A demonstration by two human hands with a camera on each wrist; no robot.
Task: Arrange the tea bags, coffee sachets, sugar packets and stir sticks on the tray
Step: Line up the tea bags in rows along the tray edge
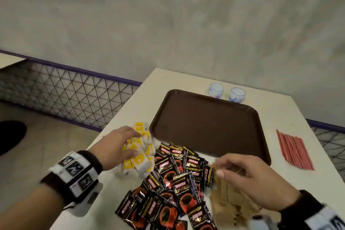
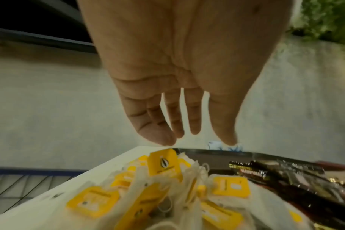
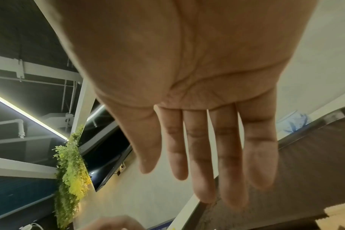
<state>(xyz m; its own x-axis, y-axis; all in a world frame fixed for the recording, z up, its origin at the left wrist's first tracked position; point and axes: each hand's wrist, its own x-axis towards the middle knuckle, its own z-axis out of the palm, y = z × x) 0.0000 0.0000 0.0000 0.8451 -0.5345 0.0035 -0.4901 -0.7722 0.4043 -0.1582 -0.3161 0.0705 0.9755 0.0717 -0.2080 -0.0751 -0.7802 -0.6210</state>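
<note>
On the pale tabletop [image 1: 280,110], your left hand [image 1: 113,147] hovers, grip open, over tangled tea bags [image 1: 138,157]; strings could drag extras, while your right hand [image 1: 248,179] hangs equally slack.

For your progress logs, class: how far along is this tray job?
Done: nothing; the tray is bare. In hand: the left hand reaches open over the tea bags, the right hand over the sugar packets; neither grips yet. Left: tea bags, coffee sachets, sugar packets and stir sticks.
</note>
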